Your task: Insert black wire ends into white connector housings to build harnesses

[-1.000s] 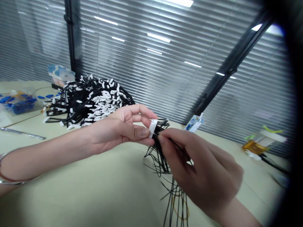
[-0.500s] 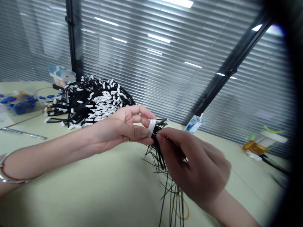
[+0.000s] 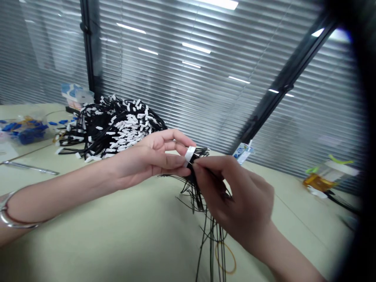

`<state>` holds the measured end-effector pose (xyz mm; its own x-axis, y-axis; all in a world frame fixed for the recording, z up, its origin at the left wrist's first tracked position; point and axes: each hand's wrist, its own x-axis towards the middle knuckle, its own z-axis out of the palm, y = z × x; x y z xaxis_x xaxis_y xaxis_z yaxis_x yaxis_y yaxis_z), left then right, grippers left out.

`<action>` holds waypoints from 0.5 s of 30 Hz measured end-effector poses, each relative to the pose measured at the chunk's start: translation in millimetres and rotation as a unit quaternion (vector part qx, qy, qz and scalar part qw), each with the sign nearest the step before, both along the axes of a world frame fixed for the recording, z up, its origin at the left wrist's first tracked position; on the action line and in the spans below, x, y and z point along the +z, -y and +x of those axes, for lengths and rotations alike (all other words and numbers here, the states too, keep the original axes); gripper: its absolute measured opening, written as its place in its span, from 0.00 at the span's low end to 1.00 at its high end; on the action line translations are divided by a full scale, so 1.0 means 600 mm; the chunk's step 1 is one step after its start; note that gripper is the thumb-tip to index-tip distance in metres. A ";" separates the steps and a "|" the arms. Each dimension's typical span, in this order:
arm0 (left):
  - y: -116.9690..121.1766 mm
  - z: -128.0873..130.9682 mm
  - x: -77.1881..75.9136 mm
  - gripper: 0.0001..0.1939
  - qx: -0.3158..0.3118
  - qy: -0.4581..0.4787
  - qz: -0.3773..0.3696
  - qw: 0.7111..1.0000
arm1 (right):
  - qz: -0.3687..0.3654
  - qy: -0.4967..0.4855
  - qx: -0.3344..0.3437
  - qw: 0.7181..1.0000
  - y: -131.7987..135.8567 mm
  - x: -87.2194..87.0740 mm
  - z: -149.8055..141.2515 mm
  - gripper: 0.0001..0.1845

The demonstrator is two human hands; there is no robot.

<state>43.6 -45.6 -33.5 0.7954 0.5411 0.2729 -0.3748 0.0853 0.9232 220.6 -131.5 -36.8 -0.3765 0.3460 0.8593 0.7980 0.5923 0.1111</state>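
Note:
My left hand point(image 3: 152, 158) pinches a small white tag point(image 3: 189, 154) at the top of a bundle of thin black wires point(image 3: 199, 192) held above the pale green table point(image 3: 117, 235). My right hand point(image 3: 235, 199) is closed on the same bundle just below the tag, its fingertips touching those of the left hand. The wires hang down past my right hand and trail onto the table. A thin bracelet point(image 3: 11, 219) is on my left wrist.
A big heap of black wires with white tags point(image 3: 111, 125) lies behind my left hand. Blue parts in a clear tray point(image 3: 23, 131) sit far left, a yellow rubber band point(image 3: 225, 258) under the hanging wires, a small carton point(image 3: 242, 152) and an amber container point(image 3: 319, 182) by the blinds.
My right hand has slid a little up and left along the bundle, closer to the tag. My left hand has kept its pinch in about the same place.

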 end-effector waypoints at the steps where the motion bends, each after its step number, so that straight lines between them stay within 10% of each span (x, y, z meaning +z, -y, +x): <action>1: -0.003 -0.001 0.003 0.09 0.001 -0.007 -0.001 1.000 | -0.017 -0.004 0.006 1.000 -0.002 0.000 0.002 0.07; 15: -0.070 0.002 -0.022 0.09 -0.040 -0.110 0.014 0.993 | -0.385 -0.066 0.035 0.920 -0.052 0.008 0.022 0.05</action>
